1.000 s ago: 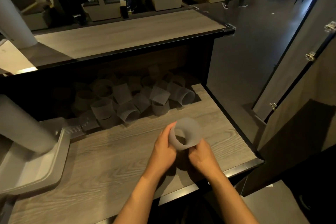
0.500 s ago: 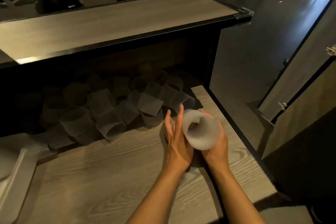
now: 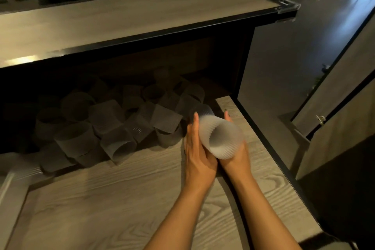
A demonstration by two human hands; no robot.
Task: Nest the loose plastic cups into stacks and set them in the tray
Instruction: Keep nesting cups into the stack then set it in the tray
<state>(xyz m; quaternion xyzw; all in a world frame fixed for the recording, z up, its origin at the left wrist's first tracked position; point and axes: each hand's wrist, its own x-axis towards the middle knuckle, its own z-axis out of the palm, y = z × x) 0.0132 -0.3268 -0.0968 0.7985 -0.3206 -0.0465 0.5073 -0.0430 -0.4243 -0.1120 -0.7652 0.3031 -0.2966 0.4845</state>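
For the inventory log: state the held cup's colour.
Frosted translucent white ribbed plastic cup, head view.

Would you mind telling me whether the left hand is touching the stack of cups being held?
Touching. The head view shows the left hand with straight fingers pressed flat along the side of the cup stack, no gap between them.

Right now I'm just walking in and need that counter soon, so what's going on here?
A person is nesting plastic cups. Both hands hold a ribbed cup stack on its side above the counter: the left hand lies flat against it, the right hand cradles it from beneath. Many loose cups lie heaped under the upper shelf. A tray's edge shows at far left.
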